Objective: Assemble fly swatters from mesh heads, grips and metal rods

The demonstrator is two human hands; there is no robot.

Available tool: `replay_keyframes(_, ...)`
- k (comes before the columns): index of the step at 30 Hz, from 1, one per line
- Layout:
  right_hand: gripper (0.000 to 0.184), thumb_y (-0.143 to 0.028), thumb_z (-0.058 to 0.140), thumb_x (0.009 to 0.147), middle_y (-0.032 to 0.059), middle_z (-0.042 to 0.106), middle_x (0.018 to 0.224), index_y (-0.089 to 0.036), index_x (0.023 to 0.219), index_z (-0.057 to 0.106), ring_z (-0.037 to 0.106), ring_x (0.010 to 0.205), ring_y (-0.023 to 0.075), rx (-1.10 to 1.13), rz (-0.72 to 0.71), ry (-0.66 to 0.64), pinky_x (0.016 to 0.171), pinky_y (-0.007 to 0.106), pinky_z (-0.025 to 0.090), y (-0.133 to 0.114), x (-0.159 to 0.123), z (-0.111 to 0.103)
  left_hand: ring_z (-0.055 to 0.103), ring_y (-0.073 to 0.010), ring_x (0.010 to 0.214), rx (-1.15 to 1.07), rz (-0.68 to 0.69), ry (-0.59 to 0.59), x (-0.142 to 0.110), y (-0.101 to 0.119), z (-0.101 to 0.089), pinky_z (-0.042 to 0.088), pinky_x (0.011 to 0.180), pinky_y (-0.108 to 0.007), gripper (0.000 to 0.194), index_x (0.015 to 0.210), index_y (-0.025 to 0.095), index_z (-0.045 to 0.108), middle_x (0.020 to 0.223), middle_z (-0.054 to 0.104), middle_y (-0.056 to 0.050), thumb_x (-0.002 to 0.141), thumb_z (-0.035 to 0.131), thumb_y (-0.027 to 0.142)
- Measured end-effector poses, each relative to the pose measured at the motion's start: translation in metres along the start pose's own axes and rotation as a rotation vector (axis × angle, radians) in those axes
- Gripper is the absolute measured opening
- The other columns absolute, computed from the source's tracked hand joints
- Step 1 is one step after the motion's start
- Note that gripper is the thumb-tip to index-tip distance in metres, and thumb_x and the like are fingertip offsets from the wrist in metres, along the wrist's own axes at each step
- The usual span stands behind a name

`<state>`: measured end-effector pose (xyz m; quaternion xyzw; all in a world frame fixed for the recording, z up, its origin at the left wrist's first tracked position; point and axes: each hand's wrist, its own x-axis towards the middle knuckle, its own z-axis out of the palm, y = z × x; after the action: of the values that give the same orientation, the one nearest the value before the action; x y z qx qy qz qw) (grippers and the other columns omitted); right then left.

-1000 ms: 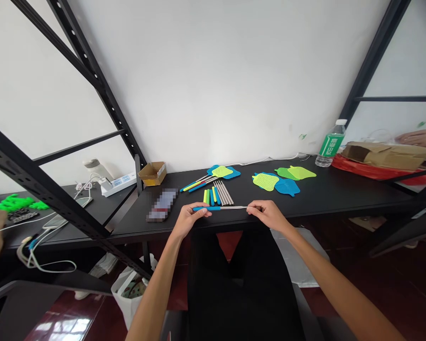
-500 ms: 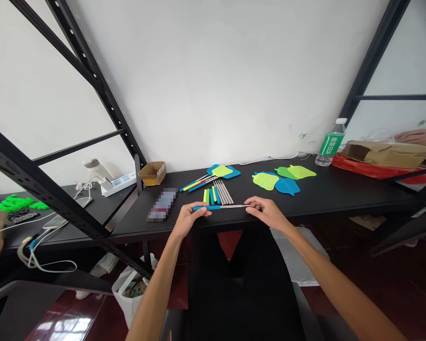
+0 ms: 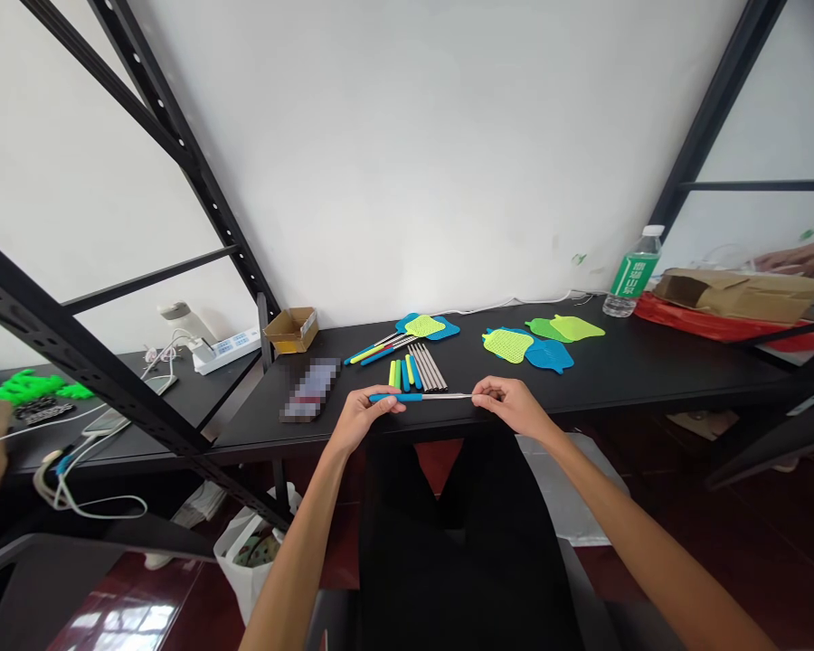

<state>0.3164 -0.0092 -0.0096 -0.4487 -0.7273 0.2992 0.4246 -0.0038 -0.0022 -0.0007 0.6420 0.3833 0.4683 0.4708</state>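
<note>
Pinching a blue-sleeved steel rod [image 3: 407,397] between fingers and thumb, the left hand [image 3: 367,418] closes on its blue end while the right hand [image 3: 508,406] grips the bare metal end. The rod lies level over the near part of a black table [image 3: 624,366], just in front of a row of loose blue and yellow-green grips [image 3: 404,374] and steel rods [image 3: 427,366]. Farther back lie assembled fly swatters [image 3: 380,349] and blue, green and yellow mesh swatter heads [image 3: 508,345]. A cardboard tray [image 3: 291,331] sits at the table's back corner and a water bottle [image 3: 632,273] stands to the right. A co-worker's hand [image 3: 793,258] shows at the upper right.
</note>
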Motion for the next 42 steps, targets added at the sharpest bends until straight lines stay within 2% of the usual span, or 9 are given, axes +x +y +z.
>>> replay_keyframes(9, 0.022, -0.040, 0.061, 0.087, 0.0027, 0.072, 0.076, -0.021, 0.083, 0.071, 0.058, 0.064, 0.0167, 0.003, 0.003, -0.023, 0.060, 0.028, 0.041, -0.0022, -0.0018, -0.0010, 0.072, -0.0220, 0.083, 0.028, 0.010, -0.015, -0.0007, -0.0001, -0.0009, 0.053, 0.085, -0.033, 0.034, 0.107, 0.012, 0.073, 0.085, 0.078, -0.010, 0.084, 0.073, 0.038)
replay_keyframes(19, 0.031, -0.047, 0.056, 0.091, 0.0036, 0.073, 0.076, -0.021, 0.083, 0.070, 0.056, 0.059, 0.0162, -0.044, 0.011, -0.021, 0.056, 0.028, 0.039, -0.0012, -0.0017, -0.0003, 0.072, -0.0227, 0.085, 0.057, 0.013, -0.019, -0.0011, 0.0005, -0.0012, 0.052, 0.087, -0.033, 0.035, 0.108, 0.012, 0.072, 0.085, 0.078, -0.009, 0.084, 0.072, 0.038)
replay_keyframes(32, 0.037, -0.049, 0.051, 0.094, 0.0019, 0.072, 0.074, -0.022, 0.079, 0.070, 0.058, 0.061, 0.0170, -0.116, -0.006, -0.020, 0.058, 0.028, 0.039, 0.0003, -0.0022, -0.0005, 0.073, -0.0243, 0.087, 0.101, 0.016, -0.040, -0.0011, 0.0022, 0.0005, 0.052, 0.088, -0.034, 0.037, 0.109, 0.012, 0.072, 0.085, 0.078, -0.010, 0.083, 0.072, 0.039)
replay_keyframes(37, 0.044, -0.049, 0.044, 0.097, 0.0023, 0.071, 0.071, -0.022, 0.073, 0.068, 0.060, 0.062, 0.0176, -0.185, -0.013, -0.031, 0.061, 0.028, 0.039, 0.0006, -0.0022, -0.0010, 0.073, -0.0247, 0.088, 0.122, 0.020, -0.057, -0.0010, 0.0031, 0.0015, 0.053, 0.088, -0.034, 0.038, 0.110, 0.012, 0.073, 0.087, 0.078, -0.010, 0.083, 0.073, 0.039)
replay_keyframes(42, 0.052, -0.048, 0.037, 0.100, 0.0004, 0.065, 0.063, -0.021, 0.064, 0.062, 0.056, 0.058, 0.0153, -0.242, -0.014, -0.026, 0.061, 0.027, 0.036, -0.0005, -0.0009, -0.0012, 0.071, -0.0248, 0.090, 0.201, 0.038, -0.068, -0.0006, 0.0043, 0.0038, 0.051, 0.089, -0.034, 0.036, 0.108, 0.013, 0.075, 0.087, 0.078, -0.009, 0.085, 0.071, 0.040)
